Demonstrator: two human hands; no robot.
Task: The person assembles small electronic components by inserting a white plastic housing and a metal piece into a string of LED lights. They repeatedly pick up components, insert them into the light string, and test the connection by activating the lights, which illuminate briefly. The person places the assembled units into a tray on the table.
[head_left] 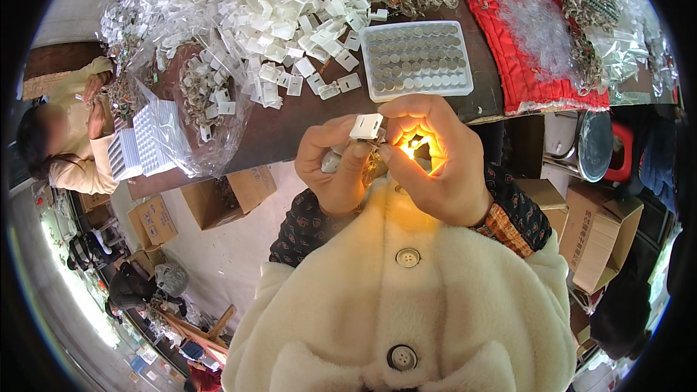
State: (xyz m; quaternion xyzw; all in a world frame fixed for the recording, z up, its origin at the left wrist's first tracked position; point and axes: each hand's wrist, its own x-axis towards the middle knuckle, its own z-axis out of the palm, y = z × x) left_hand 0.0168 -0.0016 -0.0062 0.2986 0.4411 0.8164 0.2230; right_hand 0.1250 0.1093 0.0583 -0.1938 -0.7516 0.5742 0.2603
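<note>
Cream fleece coat (356, 287) up close, white case (368, 127) at the fingertips

And look at the hands, right in front of that big-buttoned chest! Left hand (337, 192): thumb and fingers pinched together on the white case, which sits up between the two hands. Thin wiring (372, 167) hangs just below it, and a pale item (330, 162) peeks out of the left palm, too covered to make out. Over to the right hand (457, 167), curled into a narrow cup around a warm yellow glow (415, 147); its thumb tip is right beside the case, but whether it grips anything, I can't tell.

Outward we go, to the dark table (290, 127)! Just beyond the fingers, a clear tray (457, 90) with rows of round silvery discs. Left of that, a great heap of white cases (268, 0); right, a red cloth (501, 58) with clear plastic lying on it. Far left, a co-worker (83, 163) in a tan top, beside stacked white trays (149, 141). Down low, cardboard boxes (595, 239) on both sides.
</note>
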